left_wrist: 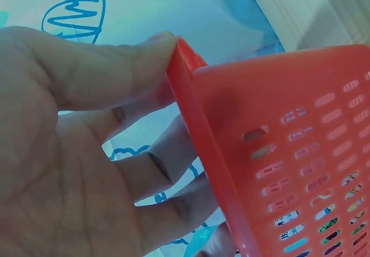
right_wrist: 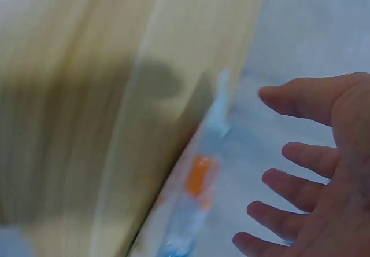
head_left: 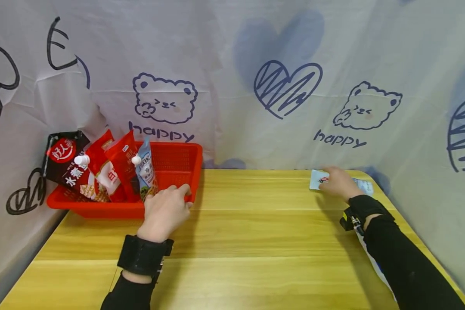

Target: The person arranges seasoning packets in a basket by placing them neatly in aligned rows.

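Observation:
My left hand (head_left: 164, 211) is at the front right of a red plastic basket (head_left: 195, 172). In the left wrist view, the thumb lies against the basket's rim (left_wrist: 199, 135) and the other fingers reach behind it, gripping the edge. Several packets stand in the basket, among them a black and red one (head_left: 63, 157), red pouches (head_left: 125, 161) and a light blue Heinz pouch (head_left: 145, 170). Over a pale blue and white packet (head_left: 317, 178) at the table's far right is my right hand (head_left: 339, 183). The right wrist view shows its fingers spread, apart from a pale packet with an orange patch (right_wrist: 199, 179).
A wooden table (head_left: 255, 237) spans the front, with a printed white cloth (head_left: 224, 77) behind it and at both sides. Part of a white item (head_left: 376, 267) shows beneath the right forearm. The basket overhangs the table's left edge.

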A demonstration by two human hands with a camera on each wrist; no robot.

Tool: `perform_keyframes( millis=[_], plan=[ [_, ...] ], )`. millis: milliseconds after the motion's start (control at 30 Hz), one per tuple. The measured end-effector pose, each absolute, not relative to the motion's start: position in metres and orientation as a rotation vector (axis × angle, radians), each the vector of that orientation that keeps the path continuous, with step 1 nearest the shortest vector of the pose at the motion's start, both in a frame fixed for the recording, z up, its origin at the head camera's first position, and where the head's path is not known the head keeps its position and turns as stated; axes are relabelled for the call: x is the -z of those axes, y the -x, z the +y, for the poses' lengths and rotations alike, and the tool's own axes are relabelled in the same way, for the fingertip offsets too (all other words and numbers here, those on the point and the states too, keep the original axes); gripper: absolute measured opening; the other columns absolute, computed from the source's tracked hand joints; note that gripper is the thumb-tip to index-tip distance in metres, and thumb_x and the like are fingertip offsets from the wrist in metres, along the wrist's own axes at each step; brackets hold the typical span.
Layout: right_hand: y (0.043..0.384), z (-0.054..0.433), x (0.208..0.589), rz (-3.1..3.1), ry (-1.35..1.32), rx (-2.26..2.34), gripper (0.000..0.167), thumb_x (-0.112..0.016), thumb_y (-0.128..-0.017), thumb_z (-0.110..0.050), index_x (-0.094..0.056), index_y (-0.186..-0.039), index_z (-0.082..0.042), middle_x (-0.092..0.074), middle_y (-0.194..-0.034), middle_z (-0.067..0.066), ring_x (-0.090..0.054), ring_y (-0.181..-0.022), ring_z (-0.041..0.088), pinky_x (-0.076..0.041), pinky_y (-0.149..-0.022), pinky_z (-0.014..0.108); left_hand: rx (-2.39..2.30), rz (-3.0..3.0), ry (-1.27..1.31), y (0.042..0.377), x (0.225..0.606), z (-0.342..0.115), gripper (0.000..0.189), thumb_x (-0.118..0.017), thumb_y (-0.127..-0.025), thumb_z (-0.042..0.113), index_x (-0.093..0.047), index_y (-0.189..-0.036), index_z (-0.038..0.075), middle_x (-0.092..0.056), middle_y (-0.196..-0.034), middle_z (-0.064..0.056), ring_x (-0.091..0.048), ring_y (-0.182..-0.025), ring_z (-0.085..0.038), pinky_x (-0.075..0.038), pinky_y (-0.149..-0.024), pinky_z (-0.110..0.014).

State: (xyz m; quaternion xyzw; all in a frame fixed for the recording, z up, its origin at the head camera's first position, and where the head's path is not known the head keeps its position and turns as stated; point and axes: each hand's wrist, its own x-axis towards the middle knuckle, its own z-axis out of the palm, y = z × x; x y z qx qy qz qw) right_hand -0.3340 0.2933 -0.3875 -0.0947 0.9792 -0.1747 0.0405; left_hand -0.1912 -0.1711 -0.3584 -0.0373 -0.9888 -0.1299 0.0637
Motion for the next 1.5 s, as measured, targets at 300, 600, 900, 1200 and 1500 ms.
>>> perform_keyframes(
  millis=[300, 600, 900, 1200, 1500],
  plan=[
    [0.336, 0.339, 0.403, 2.902, -0.003, 0.21, 0.083, -0.073, -0.082, -0.018, -0.038, -0.153, 0.008, -0.042, -0.148, 0.041, -0.039, -0.129, 0.069, -0.024, -0.1, 0.088, 0.403, -2.979, 0.128, 0.188, 0.36, -0.164, 0.02, -0.075, -0.093, 0.021, -0.072, -0.111, 0.015, -0.065, -0.087, -0.006, -0.064, -0.085, -0.031, -0.047, -0.075, -0.054],
    [0.339, 0.344, 0.404, 2.843, -0.207, 0.244, 0.063, -0.05, -0.099, -0.008, -0.032, -0.159, 0.0, -0.029, -0.156, 0.04, -0.025, -0.139, 0.068, -0.007, -0.103, 0.091, 0.413, -2.959, 0.135, 0.187, 0.356, -0.161, 0.022, -0.075, -0.092, 0.021, -0.073, -0.113, 0.014, -0.066, -0.088, -0.007, -0.064, -0.083, -0.031, -0.048, -0.074, -0.053],
    [0.334, 0.337, 0.394, 2.922, -0.083, 0.228, 0.047, -0.05, -0.1, -0.007, -0.053, -0.146, 0.002, -0.049, -0.142, 0.04, -0.054, -0.117, 0.06, -0.036, -0.095, 0.083, 0.415, -2.96, 0.13, 0.188, 0.357, -0.164, 0.024, -0.077, -0.092, 0.022, -0.073, -0.114, 0.014, -0.066, -0.087, -0.007, -0.063, -0.081, -0.03, -0.048, -0.074, -0.054],
    [0.322, 0.297, 0.386, 3.041, 0.207, 0.202, 0.039, -0.061, -0.096, -0.004, -0.065, -0.134, 0.004, -0.062, -0.132, 0.034, -0.059, -0.091, 0.038, -0.046, -0.075, 0.044, 0.441, -2.981, 0.097, 0.19, 0.355, -0.169, 0.023, -0.075, -0.094, 0.022, -0.073, -0.115, 0.014, -0.066, -0.09, -0.007, -0.063, -0.084, -0.032, -0.047, -0.077, -0.055],
    [0.3, 0.257, 0.391, 3.197, 0.412, 0.395, 0.038, -0.056, -0.094, 0.006, -0.068, -0.129, 0.006, -0.068, -0.121, 0.033, -0.058, -0.077, 0.032, -0.04, -0.063, 0.038, 0.454, -2.987, 0.086, 0.191, 0.357, -0.171, 0.024, -0.075, -0.093, 0.021, -0.073, -0.116, 0.013, -0.064, -0.087, -0.006, -0.061, -0.08, -0.031, -0.047, -0.077, -0.055]
  ],
)
